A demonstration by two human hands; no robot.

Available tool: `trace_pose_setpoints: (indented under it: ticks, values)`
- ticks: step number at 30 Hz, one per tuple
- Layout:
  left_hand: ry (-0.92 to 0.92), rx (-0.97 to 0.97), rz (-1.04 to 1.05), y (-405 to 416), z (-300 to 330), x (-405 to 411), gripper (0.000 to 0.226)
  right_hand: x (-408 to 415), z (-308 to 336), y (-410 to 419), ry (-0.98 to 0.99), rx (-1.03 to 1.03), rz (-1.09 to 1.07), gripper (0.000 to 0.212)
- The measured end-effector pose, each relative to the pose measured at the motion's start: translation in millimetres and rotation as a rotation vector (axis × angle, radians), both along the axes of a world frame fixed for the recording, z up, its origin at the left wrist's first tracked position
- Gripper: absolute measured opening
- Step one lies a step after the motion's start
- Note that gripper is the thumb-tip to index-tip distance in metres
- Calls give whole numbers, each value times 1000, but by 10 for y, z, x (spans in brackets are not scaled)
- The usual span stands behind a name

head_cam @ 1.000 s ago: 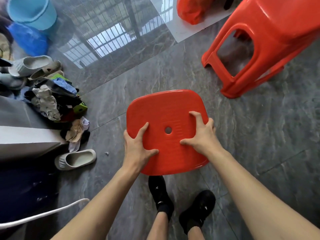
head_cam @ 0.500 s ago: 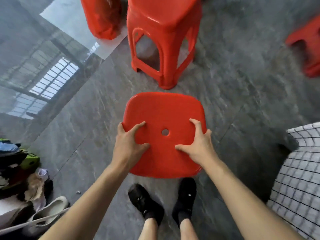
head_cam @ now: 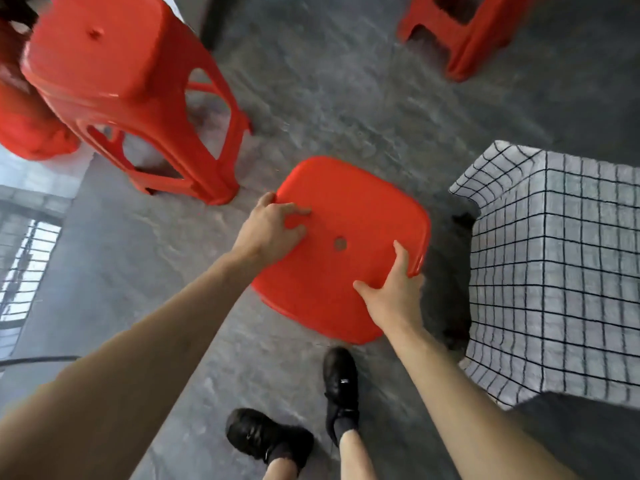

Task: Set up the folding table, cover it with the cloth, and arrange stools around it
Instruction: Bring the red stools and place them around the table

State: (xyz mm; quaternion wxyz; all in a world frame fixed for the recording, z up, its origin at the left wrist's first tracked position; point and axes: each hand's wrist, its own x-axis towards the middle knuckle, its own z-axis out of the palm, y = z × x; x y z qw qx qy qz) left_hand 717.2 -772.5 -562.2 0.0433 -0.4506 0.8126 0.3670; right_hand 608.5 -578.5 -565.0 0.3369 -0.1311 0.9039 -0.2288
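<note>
Both hands on the red stool [head_cam: 349, 216]: left hand [head_cam: 268, 230] grips the seat's left edge, right hand [head_cam: 394, 292] its near-right corner, fingers curled over the rim, just beside the checked-cloth-covered bench [head_cam: 561, 271]; another red stool [head_cam: 114, 81] stands left.

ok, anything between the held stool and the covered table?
Nothing in the head view: only bare, shadowed floor between the held stool and the checked cloth.

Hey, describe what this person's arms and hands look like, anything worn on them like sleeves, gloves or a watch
Both arms are bare as far up as the view shows; no sleeve is visible. The left hand and right hand wear no gloves, and no watch, bracelet or ring shows on either. No markings can be made out; the picture is slightly blurred.
</note>
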Motion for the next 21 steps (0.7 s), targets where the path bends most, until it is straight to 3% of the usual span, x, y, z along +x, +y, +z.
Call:
trace_pose_setpoints:
  ticks: [8,11,14,16,18,21]
  values:
    - [-38,35,-70,130,-170,-564,49,-261,-193,126,-3,108,-132,96]
    - [-182,76,-143,147,-207,-587,66,-323,-229,96,-15,209,-82,96]
    - [-424,-85,-289,269,-192,-495,82,-354,-182,70,-21,316,34,97]
    - [-517,-219,-433,408,-93,-408,90,-389,-31,92,-4,397,221,95]
    - [-515,-265,-517,472,86,-338,93,-453,245,146,96,391,458,85]
    - [-471,-374,-515,344,622,-219,92,-595,840,131,202,270,625,73]
